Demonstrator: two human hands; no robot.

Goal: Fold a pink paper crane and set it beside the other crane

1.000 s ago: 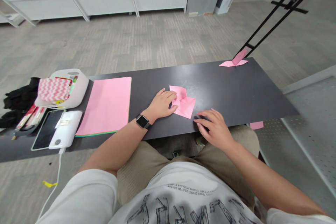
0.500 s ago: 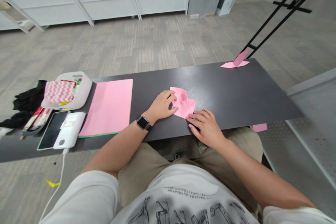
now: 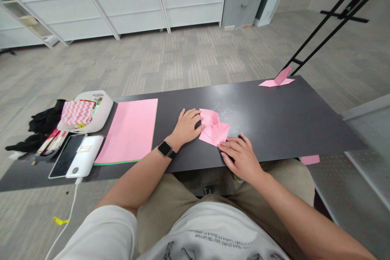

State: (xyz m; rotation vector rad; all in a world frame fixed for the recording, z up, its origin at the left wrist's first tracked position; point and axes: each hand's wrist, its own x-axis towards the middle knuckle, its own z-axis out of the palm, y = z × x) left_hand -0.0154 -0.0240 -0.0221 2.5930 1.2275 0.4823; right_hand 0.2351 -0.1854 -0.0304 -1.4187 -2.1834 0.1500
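Folded pink paper point(image 3: 215, 129) lay on a dark table point(image 3: 265, 118) in front of my lap, between my two hands, with creases meeting near its middle. My left hand point(image 3: 188, 127), a watch point(image 3: 165, 148) at its wrist, rested at the paper's left edge; thumb and forefinger stood apart in a wide, loose curve, their tips at the sheet. My right hand point(image 3: 240, 156) met the paper's near corner with its fingertips; whether these pinched the corner or only pressed on it, I could not tell. To the left of both hands lay a stack of large sheets point(image 3: 129, 130), pink on top and green at the near edge. Beyond it stood a white basket point(image 3: 106, 111) holding a zigzag-patterned pouch point(image 3: 77, 112); nearer to me, a white power bank point(image 3: 85, 157) lay against a phone point(image 3: 67, 155). Another folded pink shape point(image 3: 279, 80), partly upright, sat near the far right corner
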